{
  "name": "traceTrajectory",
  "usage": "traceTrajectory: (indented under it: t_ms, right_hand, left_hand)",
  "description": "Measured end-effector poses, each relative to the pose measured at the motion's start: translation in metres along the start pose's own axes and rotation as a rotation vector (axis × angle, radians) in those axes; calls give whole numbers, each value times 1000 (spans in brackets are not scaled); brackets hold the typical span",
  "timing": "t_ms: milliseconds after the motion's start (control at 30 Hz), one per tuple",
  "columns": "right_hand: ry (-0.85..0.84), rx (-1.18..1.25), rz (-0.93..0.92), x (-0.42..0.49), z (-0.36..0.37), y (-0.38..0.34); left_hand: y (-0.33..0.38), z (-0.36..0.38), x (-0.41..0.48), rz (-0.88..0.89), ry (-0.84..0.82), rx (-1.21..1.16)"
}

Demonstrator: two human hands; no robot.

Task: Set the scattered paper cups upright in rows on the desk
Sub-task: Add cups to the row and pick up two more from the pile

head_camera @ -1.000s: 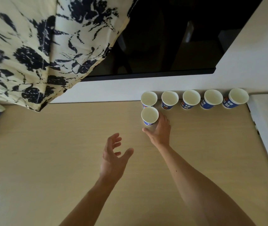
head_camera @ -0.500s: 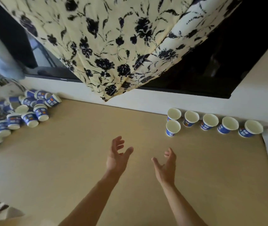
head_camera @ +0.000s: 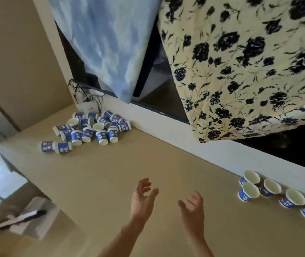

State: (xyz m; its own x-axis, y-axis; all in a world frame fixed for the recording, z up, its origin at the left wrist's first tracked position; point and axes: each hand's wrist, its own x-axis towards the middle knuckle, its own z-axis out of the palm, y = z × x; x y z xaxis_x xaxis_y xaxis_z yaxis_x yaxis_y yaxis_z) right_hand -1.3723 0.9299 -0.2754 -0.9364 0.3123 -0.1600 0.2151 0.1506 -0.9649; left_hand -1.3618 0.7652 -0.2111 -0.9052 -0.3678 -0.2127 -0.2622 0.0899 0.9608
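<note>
- Hovering over the desk [head_camera: 111, 182] with left hand [head_camera: 142, 199] and right hand [head_camera: 192, 210] both empty, fingers spread and loosely curved, palms facing each other.
- Lying far ahead and left of the hands: scattered paper cups [head_camera: 92, 130], mostly tipped over, heaped against the white ledge [head_camera: 194, 145]; two stray cups [head_camera: 56, 147] lying nearer the desk's left edge.
- Standing upright to the right of the right hand: a row of cups [head_camera: 270, 188] along the ledge, with one front cup [head_camera: 249, 191] beginning a second row.
- Risking rolling: probably sending the strays over the left edge if jostling the heap.
- Risking toppling the standing row when swinging the right hand back carelessly.
- Hanging ahead of and above the hands: floral cloth [head_camera: 250, 71] and blue cloth [head_camera: 107, 43]; loose wires [head_camera: 86, 97] sitting behind the heap, possibly snagging fingers.
- Leaving bare desk between hands and heap for reaching.
</note>
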Motion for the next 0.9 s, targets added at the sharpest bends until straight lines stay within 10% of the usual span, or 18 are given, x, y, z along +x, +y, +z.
traceTrajectory:
  t_ms: [900]
  right_hand:
    - [-269, 33, 37, -34, 305, -79]
  left_hand:
    - [-14, -250, 130, -147, 109, -90]
